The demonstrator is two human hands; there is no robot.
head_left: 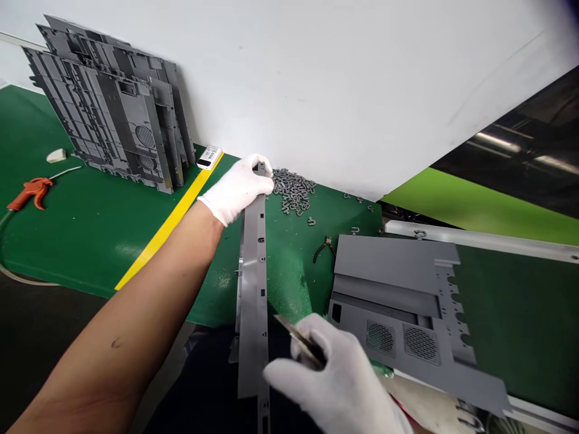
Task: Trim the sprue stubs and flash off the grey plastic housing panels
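My left hand (pixel 244 184), in a white glove, is closed round the far end of a long grey plastic panel (pixel 254 265), which stands edge-up and runs toward my body. Near the panel's closer end, on its right, my right hand (pixel 339 374), also gloved, is wrapped round a thin-bladed tool (pixel 296 334), probably a knife. Its blade points up and left toward the panel; the handle is mostly hidden in the glove. Beyond the left hand, to the right, lies a pile of small grey U-shaped pieces (pixel 294 191).
Several grey panels (pixel 113 108) lean on the white wall at left. An orange air gun (pixel 34 193) and a white device (pixel 209 157) lie on the green table (pixel 90 229). Red-black cutters (pixel 324 248) sit left of another grey panel (pixel 393 265) at right.
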